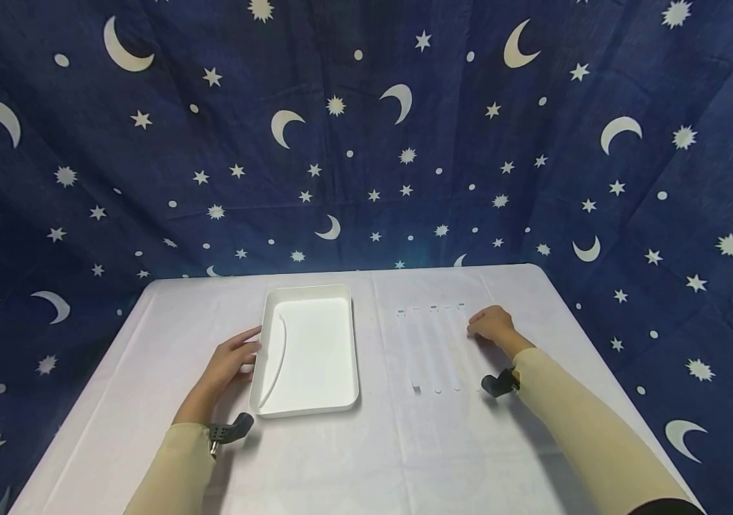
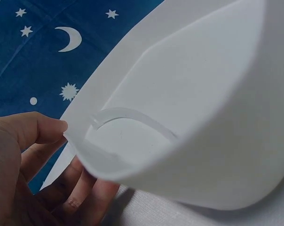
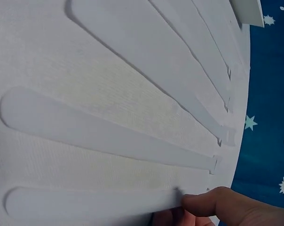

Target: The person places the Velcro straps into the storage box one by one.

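At the left side of a shallow white tray (image 1: 306, 412), my left hand (image 1: 229, 363) grips the rim, its thumb on top and fingers against the outer wall. Inside the tray lies one curved white strap (image 1: 284, 350) along the left wall. My right hand (image 1: 492, 325) pinches the rightmost white strap (image 3: 95, 203) close to its far end. That strap has a rounded near end, and the hand covers part of its far end. Several similar straps (image 3: 109, 134) lie side by side to the left of this hand, with slotted heads at their far ends.
A white cloth (image 1: 353, 465) covers the table. Behind it hangs a dark blue curtain (image 1: 366, 179) with moons and stars, reaching round both sides. Dark wrist mounts (image 1: 500, 384) sit on both wrists. The tray stands left of the row of straps.
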Available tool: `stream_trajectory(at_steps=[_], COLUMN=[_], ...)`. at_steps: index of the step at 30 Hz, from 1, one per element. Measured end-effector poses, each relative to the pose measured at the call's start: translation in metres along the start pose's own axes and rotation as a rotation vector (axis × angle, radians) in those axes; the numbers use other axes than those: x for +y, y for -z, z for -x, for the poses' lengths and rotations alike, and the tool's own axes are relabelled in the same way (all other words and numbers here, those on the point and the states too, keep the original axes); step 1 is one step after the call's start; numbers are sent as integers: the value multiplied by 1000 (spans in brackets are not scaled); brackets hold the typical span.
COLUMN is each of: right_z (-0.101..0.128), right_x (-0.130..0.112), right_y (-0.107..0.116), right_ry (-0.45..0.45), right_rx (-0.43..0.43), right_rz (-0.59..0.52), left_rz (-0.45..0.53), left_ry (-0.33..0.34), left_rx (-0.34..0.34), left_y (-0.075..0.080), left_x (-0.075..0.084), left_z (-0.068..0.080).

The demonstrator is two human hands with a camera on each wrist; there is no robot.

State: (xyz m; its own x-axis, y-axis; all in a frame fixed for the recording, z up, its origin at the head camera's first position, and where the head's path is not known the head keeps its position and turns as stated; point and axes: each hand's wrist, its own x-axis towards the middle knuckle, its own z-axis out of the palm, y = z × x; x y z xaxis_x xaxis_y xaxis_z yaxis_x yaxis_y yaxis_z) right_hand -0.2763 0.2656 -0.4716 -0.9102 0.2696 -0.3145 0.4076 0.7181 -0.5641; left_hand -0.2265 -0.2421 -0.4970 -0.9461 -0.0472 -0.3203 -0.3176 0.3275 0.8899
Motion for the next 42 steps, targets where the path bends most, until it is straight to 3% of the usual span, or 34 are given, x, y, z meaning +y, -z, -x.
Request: stream_trajectory(at_steps=[17, 34, 42], right_z=[-17, -14, -17], right_x=[0, -4, -3], right_y=[6, 30, 37], right_ry=[-125, -244, -270], right_rx=[-157, -411, -462], right_rz=[-64, -265, -332], left_rz=[-16, -18, -20], left_ry=[22, 21, 6], left_rx=[3, 14, 9], left_y=[-1, -1, 0], left_x=[2, 1, -1], left_z=[-3, -2, -1])
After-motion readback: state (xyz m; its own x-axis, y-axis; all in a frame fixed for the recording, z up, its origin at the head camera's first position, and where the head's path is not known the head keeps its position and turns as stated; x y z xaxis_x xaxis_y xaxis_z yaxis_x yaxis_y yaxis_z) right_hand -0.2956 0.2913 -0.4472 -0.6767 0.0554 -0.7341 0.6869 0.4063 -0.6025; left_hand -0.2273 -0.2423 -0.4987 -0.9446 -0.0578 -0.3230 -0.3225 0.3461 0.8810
